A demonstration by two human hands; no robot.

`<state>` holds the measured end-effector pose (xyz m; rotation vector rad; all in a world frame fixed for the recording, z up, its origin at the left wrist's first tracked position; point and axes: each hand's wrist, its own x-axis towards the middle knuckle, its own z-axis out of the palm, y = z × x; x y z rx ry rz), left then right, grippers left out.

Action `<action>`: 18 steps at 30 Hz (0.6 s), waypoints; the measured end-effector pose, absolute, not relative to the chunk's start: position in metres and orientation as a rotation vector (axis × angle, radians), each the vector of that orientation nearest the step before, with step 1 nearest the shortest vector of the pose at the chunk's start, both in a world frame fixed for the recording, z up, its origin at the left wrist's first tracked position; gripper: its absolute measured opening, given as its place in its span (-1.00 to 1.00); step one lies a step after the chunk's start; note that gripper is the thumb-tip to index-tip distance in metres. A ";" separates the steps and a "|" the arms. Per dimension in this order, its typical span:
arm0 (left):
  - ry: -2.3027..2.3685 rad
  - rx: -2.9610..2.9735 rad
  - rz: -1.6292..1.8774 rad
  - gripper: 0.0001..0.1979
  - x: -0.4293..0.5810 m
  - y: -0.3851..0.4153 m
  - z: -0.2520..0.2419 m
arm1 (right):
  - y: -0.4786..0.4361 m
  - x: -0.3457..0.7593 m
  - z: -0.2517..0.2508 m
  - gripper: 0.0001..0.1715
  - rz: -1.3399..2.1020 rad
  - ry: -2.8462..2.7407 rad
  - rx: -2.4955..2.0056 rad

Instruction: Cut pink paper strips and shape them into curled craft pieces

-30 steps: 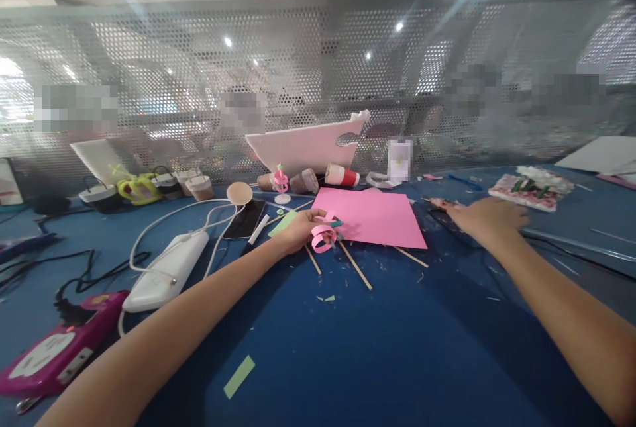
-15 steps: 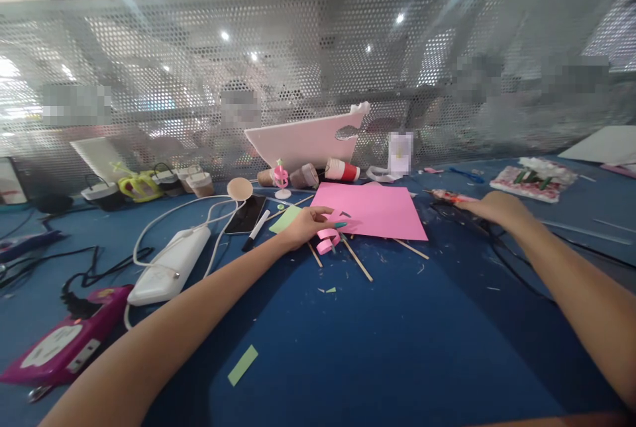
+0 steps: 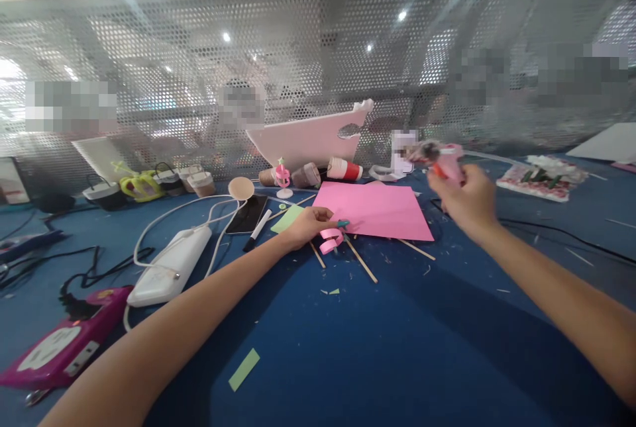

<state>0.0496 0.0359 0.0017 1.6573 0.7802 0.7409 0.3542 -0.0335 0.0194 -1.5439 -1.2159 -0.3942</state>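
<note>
My left hand [image 3: 311, 225] is closed on a curled pink paper strip [image 3: 330, 240], held at the left front corner of a pink paper sheet [image 3: 380, 208]. My right hand [image 3: 470, 198] grips a pink hot glue gun [image 3: 450, 161], raised above the table to the right of the sheet, its nozzle toward the left and blurred. Thin wooden sticks [image 3: 365, 263] poke out from under the sheet. A green paper piece [image 3: 287, 220] lies beside my left hand. Behind it stands a small pink spiral ornament [image 3: 283, 177] on a white base.
A white power bank-like box [image 3: 171, 265] with cables and a magenta power strip [image 3: 64, 347] lie at left. A marker [image 3: 257, 230] rests by a phone [image 3: 243, 215]. Several paper cups [image 3: 344, 169] lie along the back; a flower-decorated block [image 3: 541, 179] is at right.
My right hand has lifted the glue gun off the table and brought it up and slightly left. My left hand stays nearly in place with the pink strip.
</note>
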 end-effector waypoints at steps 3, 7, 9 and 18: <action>0.775 1.696 0.711 -0.62 0.049 0.038 0.001 | -0.045 0.309 0.013 -0.46 -0.390 -1.275 -1.568; 0.795 1.724 0.692 -0.66 0.049 0.040 0.000 | -0.048 0.282 -0.003 -0.46 -0.463 -1.442 -1.557; 0.802 1.726 0.696 -0.66 0.049 0.040 0.001 | -0.047 0.280 -0.010 -0.50 -0.517 -1.492 -1.558; 0.777 1.736 0.713 -0.67 0.048 0.038 0.000 | -0.041 0.284 -0.020 -0.47 -0.597 -1.515 -1.571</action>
